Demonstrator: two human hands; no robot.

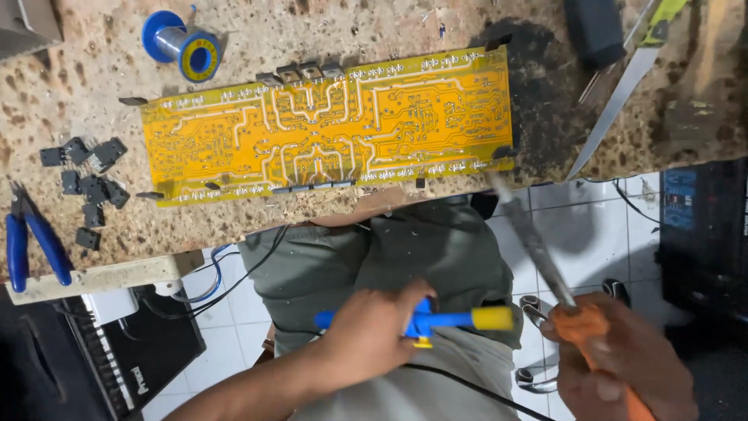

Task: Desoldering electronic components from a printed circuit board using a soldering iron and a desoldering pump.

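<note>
Gripping a blue desoldering pump [436, 320] in the left hand [374, 331] — long axis level, yellow end pointing right. Right hand [623, 359] clenches the soldering iron [538, 242], tip angled up-left toward the yellow circuit board [327, 129] on the surface [78, 93].

This is an electronics repair workshop. Beyond the hands lies a worn, scorched and stained bench [327, 31] carrying a large yellow circuit board [327, 129] turned solder side up. Farther off, to the left of the left hand [366, 331], sit a spool of solder wire [183, 47], a scatter of small black transistors [89, 183] and blue-handled cutters [31, 249]. The right hand [623, 359] grips an orange-handled soldering iron [538, 249], and the left a blue and yellow desoldering pump [452, 318]. White floor tiles [576, 226] show below.
</note>
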